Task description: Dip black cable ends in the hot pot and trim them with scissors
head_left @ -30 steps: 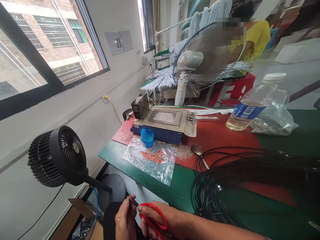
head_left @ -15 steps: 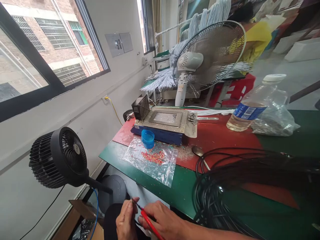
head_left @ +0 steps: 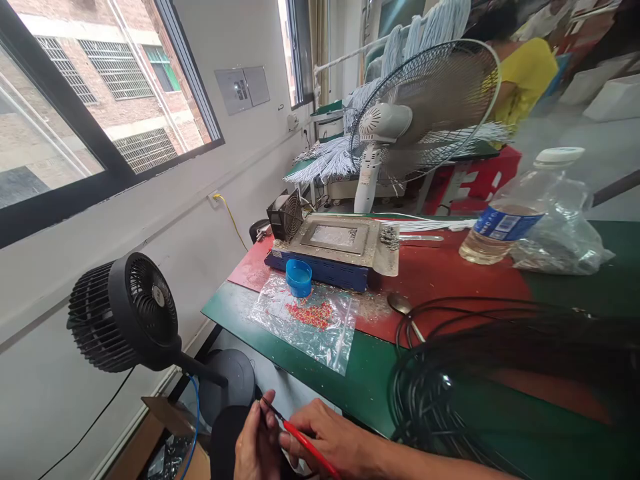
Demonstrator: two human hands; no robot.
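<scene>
Low at the centre, my right hand [head_left: 325,433] is closed around a red-handled tool [head_left: 306,441] with a slim dark tip; its exact kind is unclear. The tip points up and left to the fingertips of my left hand [head_left: 254,440]. There my thumb and finger pinch what looks like the end of a thin black cable, mostly hidden by the fingers. Both hands are in front of the green table's near edge. A large coil of black cable [head_left: 425,393] lies on the table to the right of my hands.
On the green table [head_left: 373,380], a clear plastic bag [head_left: 320,347] bears red and yellow bits and a blue cup [head_left: 299,279]. Behind sits a blue-sided heating unit [head_left: 320,267]. A spoon [head_left: 399,303] and bottle [head_left: 500,233] are rightward; a black fan [head_left: 135,313] stands left.
The view has shifted slightly left, so things appear a little further right. My left hand has loosened and turned a little, its fingers more raised. The tool's tip stays at its fingertips.
</scene>
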